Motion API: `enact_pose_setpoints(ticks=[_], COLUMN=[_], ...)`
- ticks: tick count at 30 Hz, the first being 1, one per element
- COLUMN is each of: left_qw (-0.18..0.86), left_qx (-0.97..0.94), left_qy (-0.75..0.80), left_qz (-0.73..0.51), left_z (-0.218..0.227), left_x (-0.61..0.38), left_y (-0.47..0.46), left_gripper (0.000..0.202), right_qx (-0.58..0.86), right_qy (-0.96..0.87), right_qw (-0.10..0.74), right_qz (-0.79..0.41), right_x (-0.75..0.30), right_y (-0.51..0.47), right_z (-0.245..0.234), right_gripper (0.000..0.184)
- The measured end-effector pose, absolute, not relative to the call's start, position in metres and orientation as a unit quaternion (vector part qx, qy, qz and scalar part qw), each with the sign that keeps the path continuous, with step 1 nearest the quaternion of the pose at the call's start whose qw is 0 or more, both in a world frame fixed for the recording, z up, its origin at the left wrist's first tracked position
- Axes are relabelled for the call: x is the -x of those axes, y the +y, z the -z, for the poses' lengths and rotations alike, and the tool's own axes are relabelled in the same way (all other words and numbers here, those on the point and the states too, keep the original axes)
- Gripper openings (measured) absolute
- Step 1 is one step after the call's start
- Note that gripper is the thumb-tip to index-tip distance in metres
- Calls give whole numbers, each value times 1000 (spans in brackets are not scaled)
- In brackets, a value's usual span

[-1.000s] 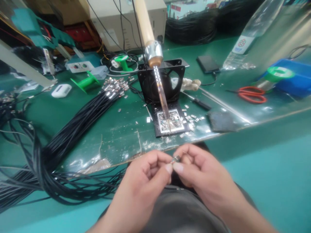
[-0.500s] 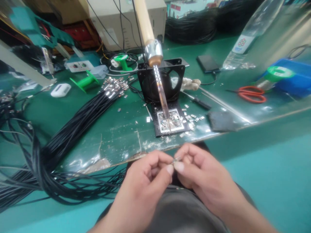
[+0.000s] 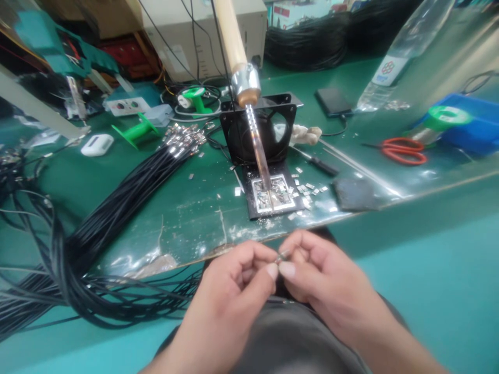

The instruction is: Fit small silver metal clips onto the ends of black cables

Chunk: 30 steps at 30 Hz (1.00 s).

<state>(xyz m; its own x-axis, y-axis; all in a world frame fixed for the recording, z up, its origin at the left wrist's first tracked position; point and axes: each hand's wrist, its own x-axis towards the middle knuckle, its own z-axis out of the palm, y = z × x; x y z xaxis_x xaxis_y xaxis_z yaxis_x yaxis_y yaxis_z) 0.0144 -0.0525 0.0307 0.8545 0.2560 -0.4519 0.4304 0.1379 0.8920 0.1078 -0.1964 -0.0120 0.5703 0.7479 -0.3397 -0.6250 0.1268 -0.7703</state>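
Just off the bench's front edge, above my lap, my left hand (image 3: 244, 288) and my right hand (image 3: 322, 280) meet fingertip to fingertip. Both pinch a small metal connector (image 3: 283, 256) between thumb and fingers; much of it is hidden by the fingertips. Beyond them, a soldering iron (image 3: 259, 140) with a wooden handle points down, its tip over a white-rimmed tray (image 3: 255, 203) of small metal parts. Small metal pieces (image 3: 307, 192) lie scattered right of the tray. To the left lies a bundle of black cables (image 3: 120, 195) with metal ends.
A black fan (image 3: 234, 137) stands behind the iron. On the right are a screwdriver (image 3: 322, 165), a dark block (image 3: 354, 194), red-handled scissors (image 3: 405, 151), a blue bin (image 3: 468, 127) and a plastic bottle (image 3: 405, 54). More cables (image 3: 128, 306) hang over the bench's front edge.
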Motion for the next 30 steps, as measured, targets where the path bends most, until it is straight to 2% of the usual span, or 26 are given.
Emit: enact_pose_setpoints(ticks=[30], left_qw=[702], left_qx=[-663], left_qy=[251], left_qz=[64], left_z=[-29], left_x=[-13], left_y=[-53], left_gripper=[21], right_qx=[457], right_qy=[-53], right_qw=[751], right_qz=[-474], right_x=[-109], right_y=[-195], right_z=[7], right_gripper=[31])
